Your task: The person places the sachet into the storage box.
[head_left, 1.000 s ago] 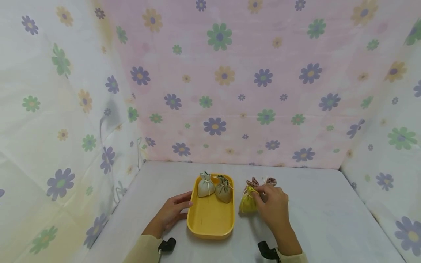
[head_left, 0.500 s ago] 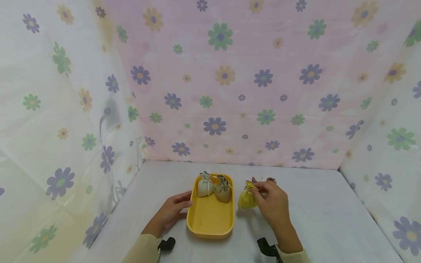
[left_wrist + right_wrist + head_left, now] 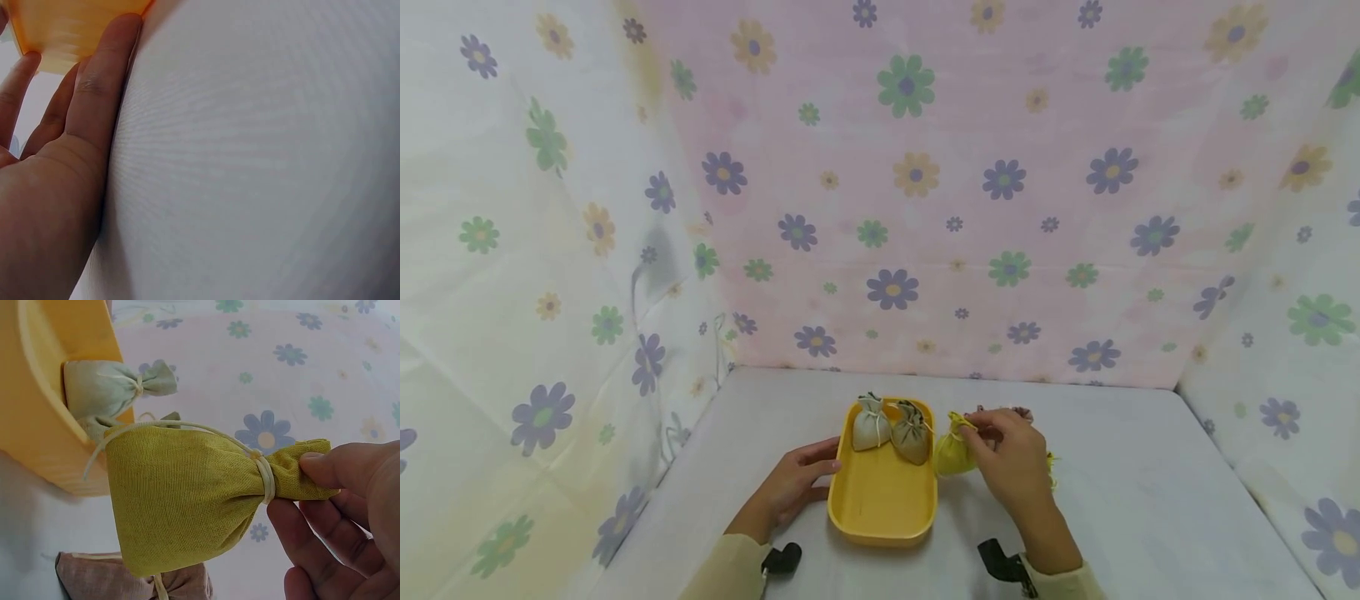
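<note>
In the head view, my right hand (image 3: 1013, 462) pinches the gathered neck of a mustard-yellow drawstring pouch (image 3: 953, 454), held beside the right rim of a yellow tray. The right wrist view shows this pouch (image 3: 187, 494) tipped sideways, thumb and fingers on its top above the cream cord. My left hand (image 3: 793, 479) touches the left side of the yellow tray (image 3: 883, 533); in the left wrist view its extended fingers (image 3: 94, 87) meet the tray's wall. Inside the tray's far end sit a pale grey-green pouch (image 3: 870, 425) and an olive-brown pouch (image 3: 910, 435).
Behind my right hand, brownish-pink pouches (image 3: 1022, 413) lie on the white table (image 3: 1120, 483), partly hidden. A bit of yellow cloth (image 3: 1052, 471) shows right of the wrist. Flower-patterned curtains (image 3: 895, 208) enclose the table at the back and sides.
My right hand has lifted the mustard-yellow pouch and carried it left, toward the tray's right rim. Yellow cloth now shows right of the wrist. My left hand stays at the tray.
</note>
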Demonstrator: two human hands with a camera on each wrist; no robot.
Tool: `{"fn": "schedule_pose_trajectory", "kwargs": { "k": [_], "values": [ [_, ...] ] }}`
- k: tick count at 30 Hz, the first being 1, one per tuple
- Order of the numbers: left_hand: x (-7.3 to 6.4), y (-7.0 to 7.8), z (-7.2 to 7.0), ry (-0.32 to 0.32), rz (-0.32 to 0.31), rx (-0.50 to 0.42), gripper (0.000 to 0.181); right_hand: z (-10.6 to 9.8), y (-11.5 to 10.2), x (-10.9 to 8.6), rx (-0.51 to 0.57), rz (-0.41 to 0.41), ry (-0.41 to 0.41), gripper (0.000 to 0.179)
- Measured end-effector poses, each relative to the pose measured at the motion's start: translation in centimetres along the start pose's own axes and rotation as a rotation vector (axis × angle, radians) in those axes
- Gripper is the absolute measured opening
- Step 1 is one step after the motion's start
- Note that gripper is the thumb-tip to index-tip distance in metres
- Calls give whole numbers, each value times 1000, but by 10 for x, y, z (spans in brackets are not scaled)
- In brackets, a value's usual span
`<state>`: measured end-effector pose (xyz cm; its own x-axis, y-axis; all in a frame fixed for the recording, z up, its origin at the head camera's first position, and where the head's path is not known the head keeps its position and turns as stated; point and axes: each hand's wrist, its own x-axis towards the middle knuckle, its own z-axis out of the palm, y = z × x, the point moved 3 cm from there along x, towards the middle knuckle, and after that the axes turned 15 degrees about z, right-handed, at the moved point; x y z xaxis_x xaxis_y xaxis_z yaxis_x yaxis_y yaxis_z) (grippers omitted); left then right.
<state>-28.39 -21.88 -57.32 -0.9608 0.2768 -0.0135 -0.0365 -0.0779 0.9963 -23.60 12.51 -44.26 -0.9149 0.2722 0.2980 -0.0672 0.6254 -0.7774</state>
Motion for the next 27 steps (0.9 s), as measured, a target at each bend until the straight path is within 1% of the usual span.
{"fn": "schedule_pose_trajectory", "kwargs": {
  "k": [4,9,11,15,18,24,27],
  "values": [
    [0,-1,0,-2,10,25,60,3,-6,1,25,4,-22,12],
    [0,-1,0,-1,7,29,60,7,-13,2,52,12,-54,11],
    [0,0,0,-2,4,31,60,10,-16,2,54,19,-67,11],
    [1,0,-1,-4,3,41,62,16,-21,2,23,32,-88,12],
    [1,0,-1,-2,3,47,63,21,-23,2,3,21,-97,12],
    [0,0,0,3,2,49,63,32,-28,2,26,-12,-129,13],
    [-1,1,1,7,1,48,63,36,-30,2,37,-45,-138,13]
  ]
}}
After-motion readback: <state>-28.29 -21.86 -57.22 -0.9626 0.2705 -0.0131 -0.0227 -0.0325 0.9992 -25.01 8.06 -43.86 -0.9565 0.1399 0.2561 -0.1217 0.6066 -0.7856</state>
